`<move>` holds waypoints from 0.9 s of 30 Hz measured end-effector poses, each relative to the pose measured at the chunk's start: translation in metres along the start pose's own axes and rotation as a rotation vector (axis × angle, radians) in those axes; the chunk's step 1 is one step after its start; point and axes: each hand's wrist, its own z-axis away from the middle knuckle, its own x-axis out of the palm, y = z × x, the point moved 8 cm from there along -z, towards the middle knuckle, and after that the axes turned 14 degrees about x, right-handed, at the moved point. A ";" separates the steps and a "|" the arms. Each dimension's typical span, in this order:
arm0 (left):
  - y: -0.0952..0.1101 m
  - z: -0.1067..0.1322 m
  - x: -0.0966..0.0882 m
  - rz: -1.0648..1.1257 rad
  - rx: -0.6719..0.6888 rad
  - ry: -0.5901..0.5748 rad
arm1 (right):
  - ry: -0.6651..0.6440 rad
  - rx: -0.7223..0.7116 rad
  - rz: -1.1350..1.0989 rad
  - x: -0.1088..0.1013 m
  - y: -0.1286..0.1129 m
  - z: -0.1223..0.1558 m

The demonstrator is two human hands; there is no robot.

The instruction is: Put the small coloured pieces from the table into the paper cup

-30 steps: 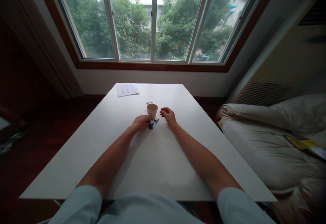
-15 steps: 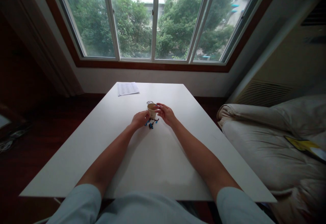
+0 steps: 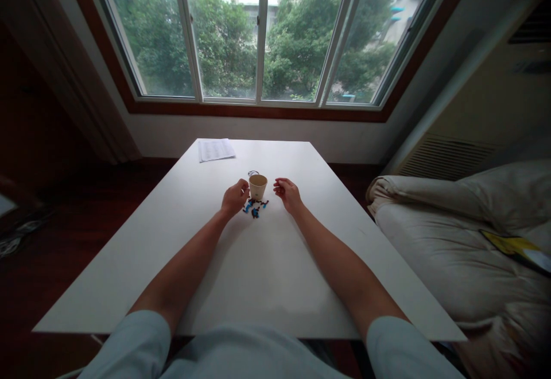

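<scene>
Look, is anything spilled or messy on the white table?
Yes: small blue and dark bits lie scattered on the white table in front of the upright tan paper cup, between the left hand and right hand, like a spill. The printed paper sheet beyond sits slightly crooked.

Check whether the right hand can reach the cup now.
Probably yes: the right hand lies just right of the cup, only bare table between them; the left hand is on the cup's other side.

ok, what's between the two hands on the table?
Head view: a paper cup stands between left hand and right hand, with small blue pieces on its near side.
</scene>
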 end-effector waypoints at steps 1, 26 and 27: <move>-0.001 0.000 -0.001 0.028 0.000 0.023 | 0.024 0.010 -0.001 -0.006 0.004 -0.003; -0.006 -0.015 0.025 0.863 -0.209 0.149 | 0.088 0.018 0.111 -0.017 0.020 -0.010; -0.005 -0.015 0.025 0.872 -0.205 0.137 | 0.075 0.010 0.133 -0.015 0.020 -0.010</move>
